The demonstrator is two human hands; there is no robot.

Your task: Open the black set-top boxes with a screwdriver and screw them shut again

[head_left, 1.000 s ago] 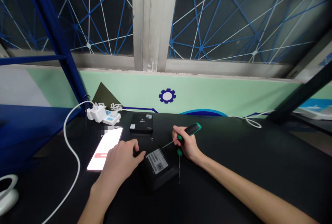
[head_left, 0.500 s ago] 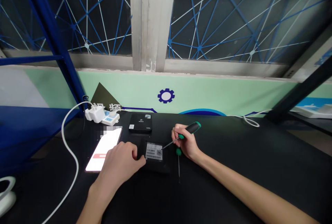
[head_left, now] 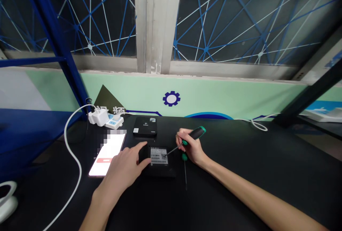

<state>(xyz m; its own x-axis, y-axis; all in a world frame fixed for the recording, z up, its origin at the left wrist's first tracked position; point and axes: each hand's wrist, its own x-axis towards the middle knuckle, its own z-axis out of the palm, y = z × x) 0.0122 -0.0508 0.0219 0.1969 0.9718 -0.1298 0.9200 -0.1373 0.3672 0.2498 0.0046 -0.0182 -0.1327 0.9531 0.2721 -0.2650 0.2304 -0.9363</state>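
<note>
A small black box [head_left: 160,168] with a white barcode label [head_left: 159,156] lies flat on the black table. My left hand [head_left: 125,168] rests on its left edge, forefinger stretched along the box's far left corner, thumb against the side. My right hand [head_left: 192,149] is closed round a black and green screwdriver [head_left: 196,133]. Its thin tip reaches down to the label's right edge. A second screwdriver [head_left: 184,167] with a green knob lies on the table just below my right hand.
A lit phone [head_left: 108,154] lies left of the box. Behind it stand another black box [head_left: 145,126] and a white power strip with a charger [head_left: 105,118], whose white cable [head_left: 72,152] loops across the left side. A green wall panel [head_left: 213,97] bounds the table's far edge.
The black box, tilted up on edge a second ago, now lies flat. My left forefinger has stretched out along its corner. The screwdriver tip has come down onto the label's edge.
</note>
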